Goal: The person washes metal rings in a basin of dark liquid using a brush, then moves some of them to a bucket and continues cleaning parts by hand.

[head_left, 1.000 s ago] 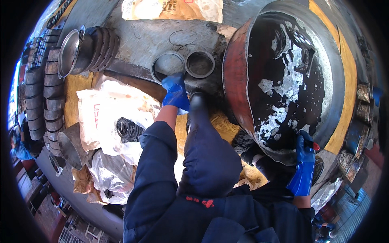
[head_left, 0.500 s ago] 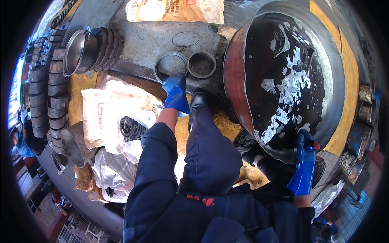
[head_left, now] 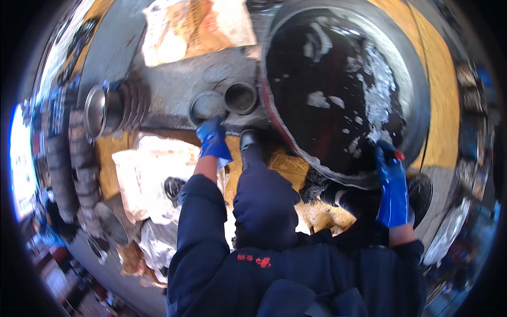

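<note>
Stained sack [head_left: 200, 29], crumpled clear plastic [head_left: 158, 245]

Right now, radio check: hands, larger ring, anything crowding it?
Left hand at larger ring, near edge, grip unclear. Right hand at basin rim, red item showing. Smaller ring close at larger ring's right.

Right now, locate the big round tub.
In the head view, the tub is upper right, beside the smaller ring, with the right hand at its near edge.
</note>
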### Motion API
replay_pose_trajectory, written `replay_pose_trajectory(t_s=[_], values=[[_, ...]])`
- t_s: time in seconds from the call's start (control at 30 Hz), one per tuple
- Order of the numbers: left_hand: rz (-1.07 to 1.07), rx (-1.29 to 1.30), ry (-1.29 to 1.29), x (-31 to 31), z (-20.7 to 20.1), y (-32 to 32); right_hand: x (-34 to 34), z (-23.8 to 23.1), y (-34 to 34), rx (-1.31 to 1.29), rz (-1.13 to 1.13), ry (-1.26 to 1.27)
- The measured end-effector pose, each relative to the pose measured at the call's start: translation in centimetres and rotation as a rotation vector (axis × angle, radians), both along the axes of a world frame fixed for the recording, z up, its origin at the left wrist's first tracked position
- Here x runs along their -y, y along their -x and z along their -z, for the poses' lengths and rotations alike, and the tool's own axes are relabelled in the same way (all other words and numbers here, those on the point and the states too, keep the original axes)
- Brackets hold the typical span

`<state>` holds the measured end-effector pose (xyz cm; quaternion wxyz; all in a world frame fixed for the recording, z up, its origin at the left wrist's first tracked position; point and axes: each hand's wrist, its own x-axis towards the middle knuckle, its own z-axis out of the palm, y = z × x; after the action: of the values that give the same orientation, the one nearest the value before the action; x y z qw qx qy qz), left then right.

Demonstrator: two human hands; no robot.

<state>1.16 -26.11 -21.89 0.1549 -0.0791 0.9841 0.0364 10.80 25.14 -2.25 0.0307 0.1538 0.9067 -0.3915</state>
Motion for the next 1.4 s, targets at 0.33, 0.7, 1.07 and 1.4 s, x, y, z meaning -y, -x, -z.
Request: replay_pose_trajectory(t_s=[0.33, 0.7, 1.07, 1.4], values=[[0.199, -0.558, -0.387, 6.6, -14.1, 0.6, 2.1, -3.1, 0.9, -0.025, -0.038, -0.373], [0.466, 0.062, -0.993, -21.2, -28.3, 2.0, 0.9, -3.1, 1.9, -0.163, 0.139, 0.029], [0.676, 0.155, -0.749, -33.0, -27.2, -8.3, -22.9, -14.1, -5.6, -0.039, 0.195, 0.249], [0.489, 0.264, -0.799, -34.5, -23.7, -7.3, -29.4, 0.2, -13.3, 0.733, -0.121, -0.264]])
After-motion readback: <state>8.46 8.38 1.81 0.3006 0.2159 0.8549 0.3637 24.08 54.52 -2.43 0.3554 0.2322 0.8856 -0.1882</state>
